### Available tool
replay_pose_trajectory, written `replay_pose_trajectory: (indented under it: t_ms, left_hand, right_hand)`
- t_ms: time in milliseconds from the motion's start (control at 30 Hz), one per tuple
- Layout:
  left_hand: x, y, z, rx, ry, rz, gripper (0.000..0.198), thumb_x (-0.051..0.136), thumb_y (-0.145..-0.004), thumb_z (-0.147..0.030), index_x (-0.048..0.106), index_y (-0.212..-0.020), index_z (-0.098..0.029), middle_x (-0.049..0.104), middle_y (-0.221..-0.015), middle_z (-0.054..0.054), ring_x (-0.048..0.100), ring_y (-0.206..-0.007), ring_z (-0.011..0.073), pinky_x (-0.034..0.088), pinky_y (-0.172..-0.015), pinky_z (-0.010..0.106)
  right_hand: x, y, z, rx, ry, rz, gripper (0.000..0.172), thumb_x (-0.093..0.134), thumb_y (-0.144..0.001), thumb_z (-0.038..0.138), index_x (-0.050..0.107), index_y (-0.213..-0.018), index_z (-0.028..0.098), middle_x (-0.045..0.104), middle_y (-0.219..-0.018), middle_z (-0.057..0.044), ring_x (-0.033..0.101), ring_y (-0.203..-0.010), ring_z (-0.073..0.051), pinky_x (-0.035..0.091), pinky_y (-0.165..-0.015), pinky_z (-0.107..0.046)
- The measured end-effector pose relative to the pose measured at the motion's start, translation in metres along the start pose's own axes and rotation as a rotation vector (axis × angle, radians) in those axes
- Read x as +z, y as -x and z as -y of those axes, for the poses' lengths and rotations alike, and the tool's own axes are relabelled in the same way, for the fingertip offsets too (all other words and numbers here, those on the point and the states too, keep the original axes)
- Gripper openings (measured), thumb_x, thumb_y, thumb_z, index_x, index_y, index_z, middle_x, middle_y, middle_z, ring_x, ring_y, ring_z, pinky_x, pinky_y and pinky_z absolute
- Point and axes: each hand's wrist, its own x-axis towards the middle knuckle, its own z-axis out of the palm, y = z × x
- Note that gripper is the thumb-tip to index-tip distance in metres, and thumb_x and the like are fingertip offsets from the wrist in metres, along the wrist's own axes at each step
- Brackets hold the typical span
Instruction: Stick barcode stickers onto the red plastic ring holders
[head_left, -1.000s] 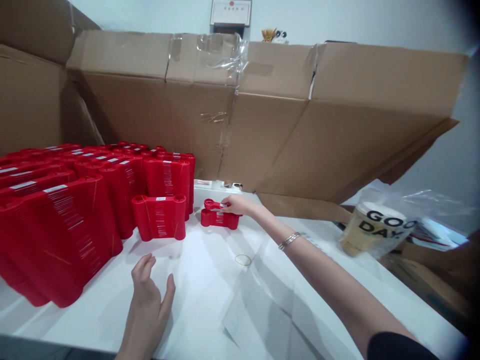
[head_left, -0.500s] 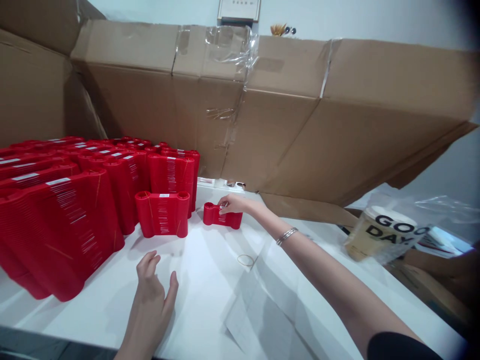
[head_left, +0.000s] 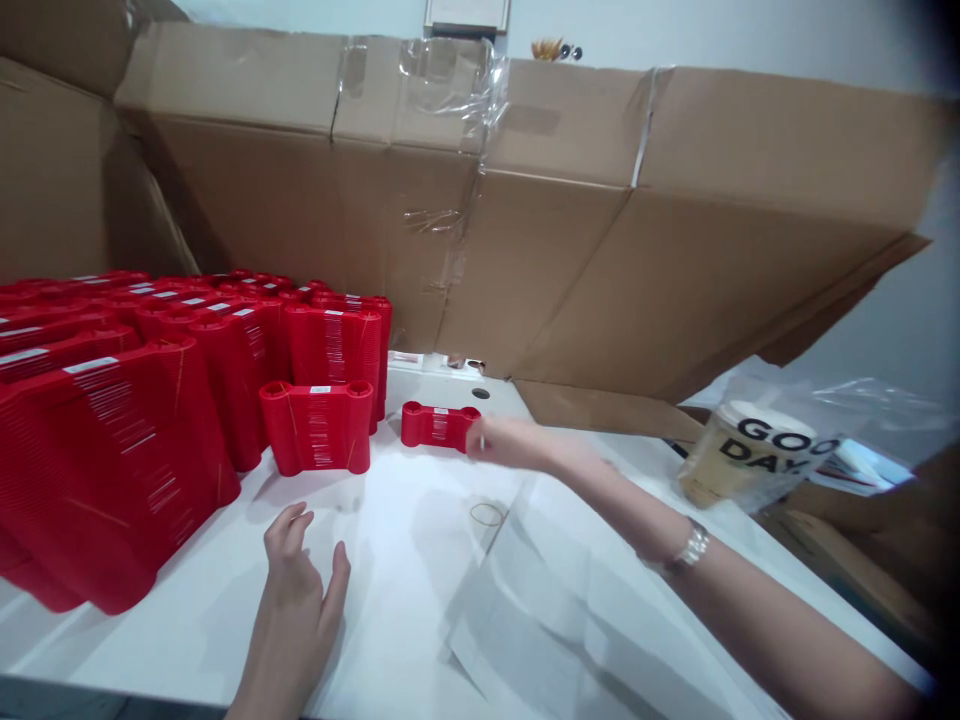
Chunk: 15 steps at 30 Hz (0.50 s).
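Right hand (head_left: 501, 441) was blurred at centre-right of the frame, at the right end of a short stack of red plastic pieces (head_left: 437, 427); couldn't tell if its fingers were pinching, touching or just beside it. Left hand (head_left: 296, 590), lower left of centre, held nothing: fingers loosely curled, thumb spread apart. Short stack stood on the white table (head_left: 401, 600) near mid-frame, round holed ends left and right, pale label on top. Taller red stack (head_left: 319, 430) stood just left of it, thin bands around its ends; bigger red stacks (head_left: 120, 480) crowded the left side. Likeliest slip: a bump from the right hand could skew or topple the short stack, as no band was visible around it. Loose rubber band (head_left: 487, 514) lay at frame centre, near the paper sheets (head_left: 525, 620), so it could get lost under them if they shifted. Containers: cup (head_left: 735, 460) printed "GOO DAY" sat inside a clear plastic bag (head_left: 877, 405) at right; tan showed below its pale top, drink or printing unclear. A wide swing of the right arm might knock it. Cardboard (head_left: 375, 200) rose behind, possibly an opened carton, contents not made out.
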Motion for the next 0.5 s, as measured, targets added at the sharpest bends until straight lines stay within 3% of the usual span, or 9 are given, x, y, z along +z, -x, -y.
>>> replay_pose_trajectory:
  t_ms: [133, 333, 400, 500]
  left_hand:
    - [-0.005, 0.0, -0.006, 0.026, 0.01, 0.027, 0.044, 0.054, -0.097, -0.022, 0.033, -0.135, -0.016, 0.043, -0.136, 0.021, 0.051, -0.128, 0.0271, 0.057, -0.086, 0.039]
    - [-0.014, -0.004, -0.024, 0.099, 0.086, 0.093, 0.051, 0.053, -0.098, -0.021, 0.031, -0.143, -0.019, 0.052, -0.138, 0.017, 0.056, -0.128, 0.0227, 0.056, -0.098, 0.04]
    - [-0.014, -0.018, -0.035, 0.1, 0.084, 0.136, 0.051, 0.052, -0.098, -0.024, 0.032, -0.145, -0.022, 0.054, -0.139, 0.014, 0.059, -0.126, 0.0215, 0.056, -0.099, 0.039]
    - [-0.003, -0.055, -0.053, 0.124, 0.045, 0.272, 0.044, 0.046, -0.101, -0.027, 0.035, -0.143, -0.027, 0.059, -0.136, 0.01, 0.064, -0.12, 0.0213, 0.059, -0.09, 0.036]
  right_hand:
    - [0.042, 0.033, -0.003, 0.083, 0.023, 0.114, 0.011, 0.069, -0.089, 0.024, 0.07, -0.093, 0.014, 0.07, -0.097, -0.005, 0.063, -0.083, -0.017, 0.052, -0.079, -0.034]
    - [0.076, 0.034, -0.014, 0.065, -0.043, 0.024, 0.01, 0.062, -0.092, 0.024, 0.065, -0.087, 0.015, 0.066, -0.095, -0.004, 0.058, -0.082, -0.016, 0.048, -0.079, -0.033]
    - [0.08, 0.032, -0.017, 0.048, -0.082, -0.003, 0.009, 0.061, -0.091, 0.021, 0.062, -0.084, 0.016, 0.064, -0.092, -0.004, 0.056, -0.08, -0.016, 0.047, -0.078, -0.032]
    - [0.081, 0.031, -0.022, 0.033, -0.178, -0.021, 0.009, 0.063, -0.085, 0.016, 0.058, -0.078, 0.016, 0.062, -0.086, -0.003, 0.053, -0.073, -0.015, 0.044, -0.073, -0.03]
